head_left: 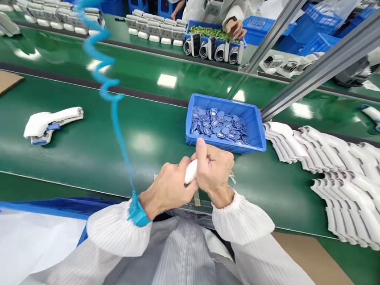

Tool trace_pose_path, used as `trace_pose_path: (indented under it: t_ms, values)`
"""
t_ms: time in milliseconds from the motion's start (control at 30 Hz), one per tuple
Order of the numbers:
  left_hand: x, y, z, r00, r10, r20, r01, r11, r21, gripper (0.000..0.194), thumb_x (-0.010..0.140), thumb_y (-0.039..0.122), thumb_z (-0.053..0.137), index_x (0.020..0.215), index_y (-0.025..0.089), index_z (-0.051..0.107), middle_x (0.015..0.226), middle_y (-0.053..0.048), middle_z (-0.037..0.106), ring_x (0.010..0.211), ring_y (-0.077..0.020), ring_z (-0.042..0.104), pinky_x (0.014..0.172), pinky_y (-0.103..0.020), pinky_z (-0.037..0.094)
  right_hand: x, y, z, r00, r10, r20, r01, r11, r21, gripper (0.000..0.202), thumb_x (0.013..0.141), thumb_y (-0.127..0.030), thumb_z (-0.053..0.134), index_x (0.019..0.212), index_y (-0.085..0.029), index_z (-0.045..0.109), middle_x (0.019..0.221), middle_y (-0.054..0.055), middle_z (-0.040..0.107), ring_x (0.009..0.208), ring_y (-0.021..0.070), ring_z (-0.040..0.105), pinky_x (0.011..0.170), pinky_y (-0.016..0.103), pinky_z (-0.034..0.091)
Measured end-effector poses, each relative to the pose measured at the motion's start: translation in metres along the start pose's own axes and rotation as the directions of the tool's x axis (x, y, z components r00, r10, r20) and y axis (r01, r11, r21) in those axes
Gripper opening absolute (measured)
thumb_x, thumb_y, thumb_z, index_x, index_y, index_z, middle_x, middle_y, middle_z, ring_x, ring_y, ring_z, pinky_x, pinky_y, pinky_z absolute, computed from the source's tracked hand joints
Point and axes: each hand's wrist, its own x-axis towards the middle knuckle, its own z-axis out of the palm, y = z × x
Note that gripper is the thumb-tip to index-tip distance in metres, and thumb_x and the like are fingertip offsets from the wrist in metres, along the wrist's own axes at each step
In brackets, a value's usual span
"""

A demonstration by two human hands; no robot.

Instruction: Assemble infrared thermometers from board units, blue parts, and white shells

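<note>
Both my hands meet over the near edge of the green bench (142,149). My left hand (172,184), with a blue wrist strap (139,211), is closed round a white piece (191,171). Wrapped over the other end of that piece is my right hand (215,168), its thumb on top. Most of the piece is hidden by the fingers. Just beyond my hands sits a blue bin (225,146) with many small blue parts (215,123). A white and blue handheld device (49,124) lies on the bench at the left.
Stacked white shells (355,199) fill the right side. A blue coiled cord (98,62) runs up from my left wrist. A slanting metal post (322,56) stands behind the bin. People work across the line, beside rows of devices (155,29). A blue crate (32,210) is at lower left.
</note>
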Motion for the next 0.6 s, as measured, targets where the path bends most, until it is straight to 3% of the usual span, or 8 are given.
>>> trace_pose_path:
  t_ms: [133,233,300,367,400,500,533,600]
  values:
    - [-0.008,-0.015,-0.043,0.993,-0.11,0.044,0.111,0.994,-0.019,0.031,0.09,0.05,0.06,0.083,0.019,0.059,0.065,0.002,0.064,0.054,-0.0155,0.058,0.051,-0.025,0.035,0.037,0.012,-0.021,0.958,0.013,0.288,-0.028,0.999,0.047,0.055,0.102,-0.048,0.041,0.066,-0.019,0.071,0.063,-0.001,0.07,0.059,0.0112,0.063,0.059,0.023,0.041]
    - [-0.014,-0.037,-0.079,0.983,-0.182,0.012,0.18,0.98,0.088,0.032,0.087,0.052,0.064,0.097,0.022,0.064,0.079,0.002,0.07,0.066,-0.0174,0.063,0.058,-0.026,0.041,0.083,0.037,-0.029,0.956,0.014,0.293,0.027,0.99,-0.138,0.031,0.099,-0.033,0.051,0.089,-0.017,0.076,0.088,0.003,0.077,0.08,0.0155,0.069,0.076,0.025,0.047]
    - [-0.013,-0.047,-0.089,0.981,-0.19,-0.026,0.192,0.965,0.18,0.041,0.084,0.047,0.071,0.116,0.024,0.06,0.099,0.0,0.073,0.081,-0.0208,0.068,0.067,-0.028,0.046,0.111,0.054,-0.023,0.949,0.027,0.314,0.045,0.975,-0.218,0.018,0.093,-0.025,0.061,0.099,-0.016,0.076,0.097,0.006,0.077,0.089,0.0187,0.069,0.085,0.028,0.048]
    - [-0.008,-0.05,-0.086,0.992,-0.128,-0.014,0.125,0.934,0.334,0.053,0.081,0.041,0.076,0.126,0.023,0.055,0.111,-0.003,0.072,0.092,-0.0249,0.068,0.074,-0.032,0.047,0.132,0.066,-0.007,0.935,0.049,0.351,0.045,0.966,-0.254,0.021,0.088,-0.027,0.068,0.104,-0.015,0.076,0.102,0.009,0.077,0.095,0.0225,0.069,0.09,0.032,0.048]
    - [-0.004,-0.048,-0.08,0.997,-0.079,0.026,0.06,0.9,0.432,0.05,0.081,0.039,0.076,0.124,0.022,0.057,0.109,-0.004,0.072,0.094,-0.0272,0.068,0.075,-0.034,0.047,0.139,0.07,0.003,0.929,0.067,0.364,0.039,0.96,-0.276,0.025,0.086,-0.028,0.071,0.105,-0.013,0.075,0.102,0.012,0.077,0.097,0.0246,0.069,0.09,0.034,0.048]
    - [0.007,-0.035,-0.061,0.98,0.018,0.197,-0.141,0.76,0.635,0.02,0.088,0.034,0.069,0.1,0.018,0.067,0.091,-0.008,0.073,0.091,-0.0317,0.067,0.074,-0.039,0.045,0.153,0.074,0.026,0.919,0.132,0.37,-0.001,0.943,-0.333,0.029,0.078,-0.022,0.078,0.104,-0.009,0.076,0.098,0.016,0.076,0.098,0.0287,0.07,0.091,0.038,0.05]
    - [0.009,-0.032,-0.058,0.976,0.017,0.218,-0.158,0.742,0.651,0.017,0.091,0.033,0.065,0.094,0.017,0.068,0.087,-0.009,0.072,0.088,-0.0319,0.067,0.073,-0.039,0.045,0.155,0.074,0.029,0.918,0.146,0.368,-0.012,0.94,-0.341,0.028,0.077,-0.018,0.078,0.103,-0.009,0.076,0.096,0.016,0.076,0.098,0.0286,0.07,0.091,0.038,0.05]
    - [0.012,-0.029,-0.058,0.986,-0.023,0.165,-0.083,0.789,0.609,0.02,0.094,0.035,0.06,0.097,0.017,0.068,0.09,-0.009,0.072,0.084,-0.0305,0.067,0.069,-0.038,0.044,0.154,0.071,0.025,0.922,0.142,0.36,-0.016,0.943,-0.332,0.023,0.079,-0.014,0.074,0.102,-0.01,0.077,0.096,0.015,0.077,0.098,0.0269,0.071,0.091,0.036,0.05]
